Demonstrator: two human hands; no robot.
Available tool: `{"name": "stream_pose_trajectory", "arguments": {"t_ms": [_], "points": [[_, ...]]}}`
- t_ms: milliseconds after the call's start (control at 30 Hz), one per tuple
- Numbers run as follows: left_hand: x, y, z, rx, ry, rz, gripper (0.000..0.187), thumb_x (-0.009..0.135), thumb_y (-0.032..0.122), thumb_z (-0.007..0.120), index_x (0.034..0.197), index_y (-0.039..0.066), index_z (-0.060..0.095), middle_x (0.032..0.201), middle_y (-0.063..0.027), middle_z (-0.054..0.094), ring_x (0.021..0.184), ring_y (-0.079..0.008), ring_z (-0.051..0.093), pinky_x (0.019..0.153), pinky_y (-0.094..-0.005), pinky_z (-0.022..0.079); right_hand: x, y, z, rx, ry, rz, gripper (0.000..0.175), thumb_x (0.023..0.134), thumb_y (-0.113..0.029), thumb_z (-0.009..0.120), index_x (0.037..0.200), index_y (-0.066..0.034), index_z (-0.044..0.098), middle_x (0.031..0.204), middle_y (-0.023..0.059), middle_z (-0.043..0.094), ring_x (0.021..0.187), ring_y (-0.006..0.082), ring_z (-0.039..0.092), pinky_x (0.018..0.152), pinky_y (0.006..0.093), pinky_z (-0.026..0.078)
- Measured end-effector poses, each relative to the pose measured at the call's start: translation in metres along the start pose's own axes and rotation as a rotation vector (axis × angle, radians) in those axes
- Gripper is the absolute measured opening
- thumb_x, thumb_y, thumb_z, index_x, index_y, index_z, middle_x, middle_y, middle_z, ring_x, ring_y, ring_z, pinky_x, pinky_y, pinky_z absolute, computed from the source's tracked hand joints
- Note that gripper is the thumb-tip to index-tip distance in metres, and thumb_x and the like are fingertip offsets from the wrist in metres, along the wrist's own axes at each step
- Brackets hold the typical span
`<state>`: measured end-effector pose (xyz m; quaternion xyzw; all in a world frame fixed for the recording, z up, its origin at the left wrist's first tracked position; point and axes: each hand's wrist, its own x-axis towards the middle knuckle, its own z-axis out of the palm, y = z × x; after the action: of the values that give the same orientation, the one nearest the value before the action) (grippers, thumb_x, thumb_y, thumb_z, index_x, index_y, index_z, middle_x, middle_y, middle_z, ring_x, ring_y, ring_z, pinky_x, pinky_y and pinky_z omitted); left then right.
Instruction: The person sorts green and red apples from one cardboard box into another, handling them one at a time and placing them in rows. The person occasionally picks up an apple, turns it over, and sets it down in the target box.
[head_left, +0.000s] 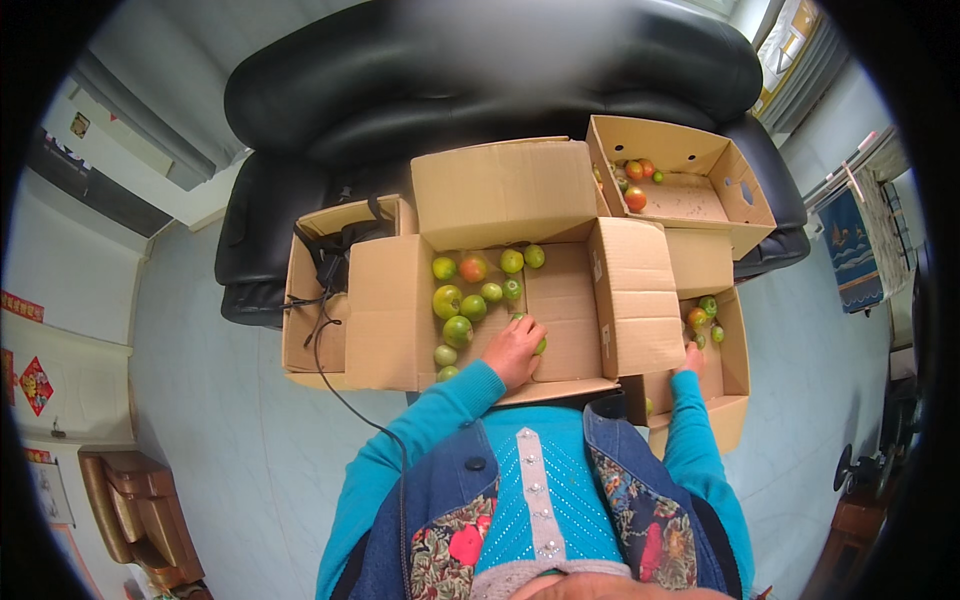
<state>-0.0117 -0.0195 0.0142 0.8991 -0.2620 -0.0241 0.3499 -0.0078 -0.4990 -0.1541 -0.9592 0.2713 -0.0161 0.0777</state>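
An open cardboard box (564, 300) sits before me, with green, yellowish and reddish tomatoes mostly along its left and far sides. My left hand (516, 351) is inside it, palm down. Between its thumb and fingers a green tomato (541, 346) shows; another green one peeks out past the fingertips. My right hand (691, 358) reaches into a lower cardboard box (731, 367) on the right, partly covered by the middle box's flap (641, 300). Its fingers are close to a small green tomato (700, 341), and their grip is hidden. An orange-green tomato (697, 317) lies just beyond.
At the back right, a cardboard box (686, 199) with red and green tomatoes rests on a black sofa (480, 120). Another box (315, 345) on the left holds a black bag and cables. One black cable (360, 416) runs across my left sleeve. Raised flaps border the middle box.
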Motion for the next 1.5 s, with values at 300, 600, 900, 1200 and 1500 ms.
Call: {"name": "stream_pose_trajectory", "arguments": {"t_ms": [300, 600, 900, 1200, 1500], "points": [[-0.003, -0.008, 0.007, 0.016, 0.032, 0.030, 0.035, 0.078, 0.005, 0.065, 0.112, 0.004, 0.057, 0.108, -0.0198, 0.057, 0.102, -0.0413, 0.059, 0.084, -0.0498, 0.052, 0.023, -0.002, -0.020, 0.668, 0.136, 0.088, 0.039, 0.079, -0.017, 0.084, 0.112, -0.0027, 0.069, 0.096, 0.0126, 0.072, 0.084, 0.0231, 0.067, 0.077, 0.0356, 0.055], [-0.002, 0.005, -0.003, 0.071, -0.114, -0.132, 0.033, 0.075, 0.007, 0.072, 0.105, 0.004, 0.058, 0.104, -0.0203, 0.058, 0.103, -0.0415, 0.058, 0.085, -0.0494, 0.052, -0.053, -0.158, -0.224, 1.391, 0.106, -0.351, 0.035, 0.094, -0.003, 0.072, 0.127, -0.0009, 0.061, 0.107, 0.0052, 0.067, 0.092, 0.0098, 0.063, 0.080, 0.0224, 0.052], [0.009, -0.012, -0.002, 0.016, 0.112, 0.077, 0.041, 0.077, 0.004, 0.070, 0.116, 0.002, 0.061, 0.116, -0.0219, 0.058, 0.113, -0.0409, 0.056, 0.097, -0.0469, 0.050, -0.131, -0.259, -0.209, 1.377, -0.340, -0.488, 0.038, 0.090, -0.002, 0.075, 0.126, 0.0006, 0.062, 0.110, 0.0049, 0.067, 0.099, 0.0111, 0.064, 0.086, 0.0244, 0.053], [0.003, -0.002, -0.006, 0.067, 0.032, -0.075, 0.042, 0.080, 0.011, 0.074, 0.119, 0.005, 0.061, 0.116, -0.0193, 0.059, 0.112, -0.0383, 0.057, 0.094, -0.0464, 0.050, -0.143, -0.265, -0.178, 1.083, -0.526, -0.553, 0.034, 0.088, -0.007, 0.078, 0.118, 0.0020, 0.065, 0.103, 0.0066, 0.072, 0.094, 0.0117, 0.068, 0.084, 0.0265, 0.055], [0.003, -0.014, -0.001, 0.096, 0.035, -0.123, 0.041, 0.083, 0.010, 0.072, 0.121, 0.005, 0.060, 0.117, -0.0176, 0.060, 0.110, -0.0383, 0.058, 0.093, -0.0469, 0.050, -0.145, -0.264, -0.170, 1.118, -0.537, -0.546, 0.036, 0.088, -0.011, 0.079, 0.118, 0.0026, 0.065, 0.100, 0.0086, 0.073, 0.091, 0.0124, 0.068, 0.081, 0.0270, 0.056]]}}
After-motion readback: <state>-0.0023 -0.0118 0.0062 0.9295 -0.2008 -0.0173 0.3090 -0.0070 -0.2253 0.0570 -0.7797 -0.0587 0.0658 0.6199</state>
